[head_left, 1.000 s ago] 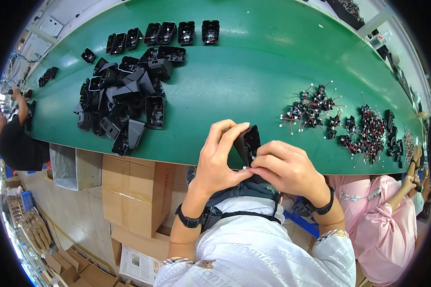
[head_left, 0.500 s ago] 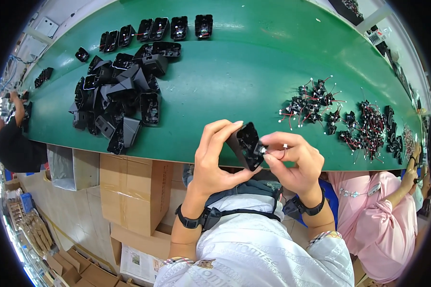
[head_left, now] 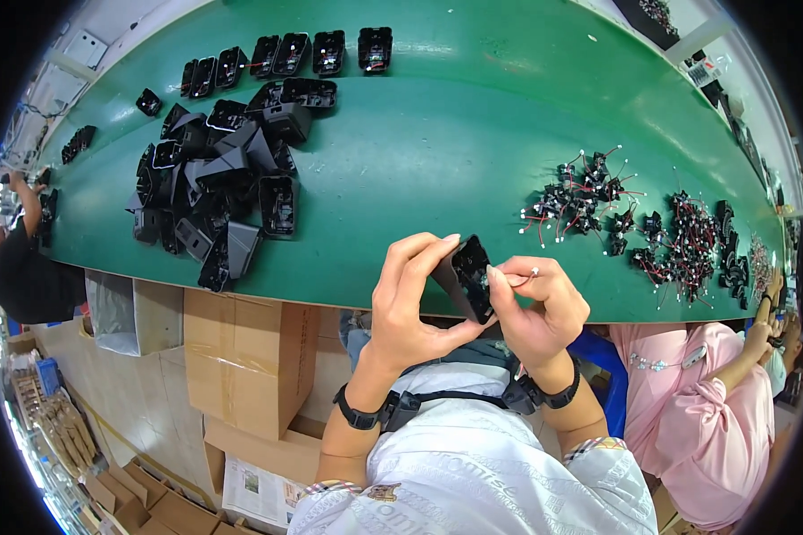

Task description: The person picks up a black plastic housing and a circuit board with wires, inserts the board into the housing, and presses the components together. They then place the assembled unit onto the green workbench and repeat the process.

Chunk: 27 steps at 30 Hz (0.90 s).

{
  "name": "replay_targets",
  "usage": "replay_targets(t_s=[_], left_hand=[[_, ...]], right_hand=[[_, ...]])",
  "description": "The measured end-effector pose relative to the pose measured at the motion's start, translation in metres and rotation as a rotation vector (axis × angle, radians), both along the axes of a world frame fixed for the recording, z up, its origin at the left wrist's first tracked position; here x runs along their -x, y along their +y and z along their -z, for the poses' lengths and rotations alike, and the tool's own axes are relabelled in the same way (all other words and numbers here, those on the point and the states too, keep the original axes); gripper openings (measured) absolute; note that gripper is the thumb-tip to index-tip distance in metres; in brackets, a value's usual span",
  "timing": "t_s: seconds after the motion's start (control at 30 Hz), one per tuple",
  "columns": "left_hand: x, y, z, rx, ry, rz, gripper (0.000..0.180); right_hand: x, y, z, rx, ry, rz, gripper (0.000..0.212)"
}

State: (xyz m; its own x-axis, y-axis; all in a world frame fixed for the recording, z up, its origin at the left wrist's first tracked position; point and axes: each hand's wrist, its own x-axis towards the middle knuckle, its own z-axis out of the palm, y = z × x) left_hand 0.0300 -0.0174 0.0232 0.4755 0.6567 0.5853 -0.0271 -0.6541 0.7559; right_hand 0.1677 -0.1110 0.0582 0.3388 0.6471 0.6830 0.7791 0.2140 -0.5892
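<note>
Over the table's near edge, my left hand [head_left: 406,308] grips a black plastic housing [head_left: 459,283], thumb under its lower end and fingers at its top. The open side of the housing is tilted toward my right hand [head_left: 544,312]. My right thumb and fingers are pinched together at the opening's edge around a small wired part, mostly hidden by the fingertips. From this grip a thin red wire ends in a small white connector [head_left: 534,272]. How far the part sits inside the housing I cannot tell.
On the green table [head_left: 401,169], a heap of black housings [head_left: 214,183] lies left, below a row of housings [head_left: 293,53] holding wires. Wired parts [head_left: 589,192] form piles at right. Cardboard boxes [head_left: 241,357] stand below. One person [head_left: 27,267] works far left, another [head_left: 696,401] at right.
My right hand has shifted slightly left and down, its fingers closing in at the housing's opening. The small part seen between the fingertips is now mostly covered. The housing is slightly lower.
</note>
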Motion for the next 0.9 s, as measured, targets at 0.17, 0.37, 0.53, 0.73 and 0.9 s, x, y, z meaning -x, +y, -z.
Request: replay_targets(t_s=[0.17, 0.37, 0.53, 0.73, 0.9], left_hand=[[0.002, 0.003, 0.002, 0.022, 0.015, -0.001, 0.080], [0.003, 0.001, 0.008, 0.080, 0.023, 0.014, 0.080], [0.004, 0.000, 0.008, 0.094, 0.040, 0.101, 0.082], [0.007, 0.003, 0.009, 0.154, 0.001, 0.125, 0.083], [0.008, 0.005, 0.006, 0.178, -0.031, 0.145, 0.081]], right_hand=[[-0.005, 0.001, -0.003, 0.060, 0.014, -0.124, 0.031], [-0.024, 0.001, -0.016, 0.211, 0.029, -0.263, 0.023], [-0.034, 0.001, -0.032, 0.506, 0.124, -0.350, 0.023], [-0.033, -0.001, -0.029, 0.445, 0.154, -0.350, 0.016], [-0.021, -0.002, -0.020, 0.303, 0.166, -0.340, 0.014]])
